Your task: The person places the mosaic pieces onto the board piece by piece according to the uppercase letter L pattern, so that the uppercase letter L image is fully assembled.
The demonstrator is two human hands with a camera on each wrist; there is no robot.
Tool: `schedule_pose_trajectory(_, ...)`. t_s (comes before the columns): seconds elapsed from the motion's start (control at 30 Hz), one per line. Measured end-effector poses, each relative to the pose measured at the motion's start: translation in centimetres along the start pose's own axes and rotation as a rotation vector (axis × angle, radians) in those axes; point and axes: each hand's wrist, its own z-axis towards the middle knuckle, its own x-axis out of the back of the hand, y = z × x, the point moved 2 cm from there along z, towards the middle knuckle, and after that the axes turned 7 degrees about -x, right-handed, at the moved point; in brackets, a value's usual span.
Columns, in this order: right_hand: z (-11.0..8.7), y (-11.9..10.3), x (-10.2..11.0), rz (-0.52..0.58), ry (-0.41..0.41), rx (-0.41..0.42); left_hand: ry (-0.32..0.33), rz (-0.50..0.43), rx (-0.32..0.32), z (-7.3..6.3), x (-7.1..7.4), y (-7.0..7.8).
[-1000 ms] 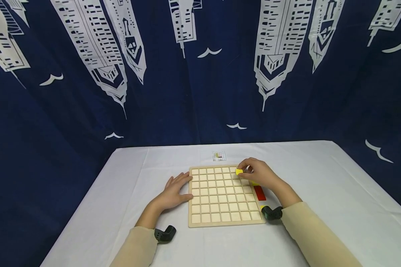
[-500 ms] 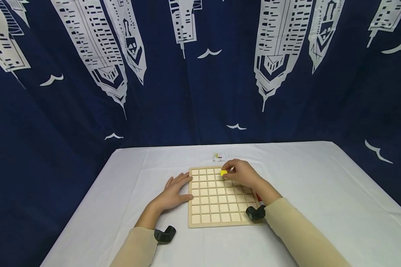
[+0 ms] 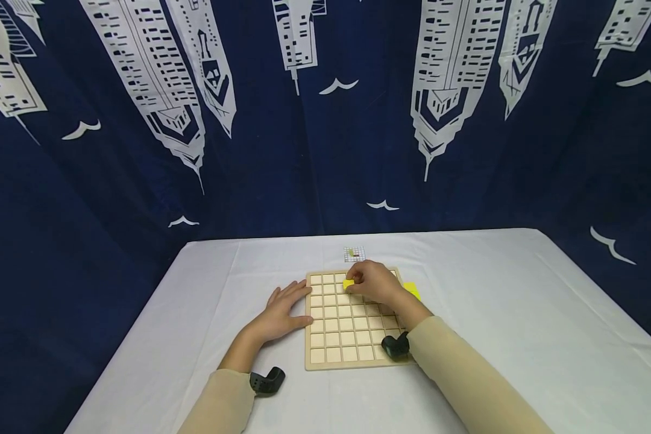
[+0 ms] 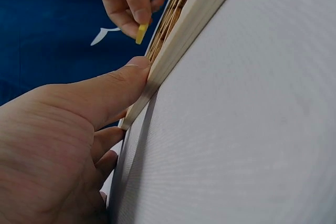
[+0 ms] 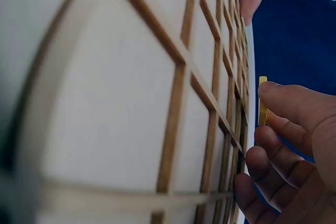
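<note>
Wooden grid board [image 3: 331,325]: laid on the white surface [image 3: 239,289], lower centre of the frame. Yellow tile [image 3: 348,284]: pinched by the right hand [image 3: 377,283] over the board's upper part. Left hand [image 3: 279,316]: fingers outstretched, rested against the board's left edge. Printed grid card [image 3: 354,254]: partly covered, seen just above the board.

- The bare left hand [image 3: 278,315] is held flat at the left, its fingers [image 3: 292,291] stretched toward the far right, its thumb [image 3: 301,321] spread apart.
- The bare right hand [image 3: 377,282] is placed farther off, thumb and fingertips drawn into a pinch.
- Arms in beige cloth sleeves [image 3: 472,377] are extended from the near side.
</note>
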Motion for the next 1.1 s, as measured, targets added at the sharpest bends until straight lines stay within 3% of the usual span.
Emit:
schedule_pose_trajectory(0.4,0.4,-0.2,-1.5,-0.042,0.014,-0.034,-0.018,0.011,0.008,-0.1,0.0,0.0)
schedule_pose_trajectory(1.1,-0.1,-0.2,-1.4,0.072,-0.014,-0.017,-0.006,0.008,0.017,0.0,0.0,0.1)
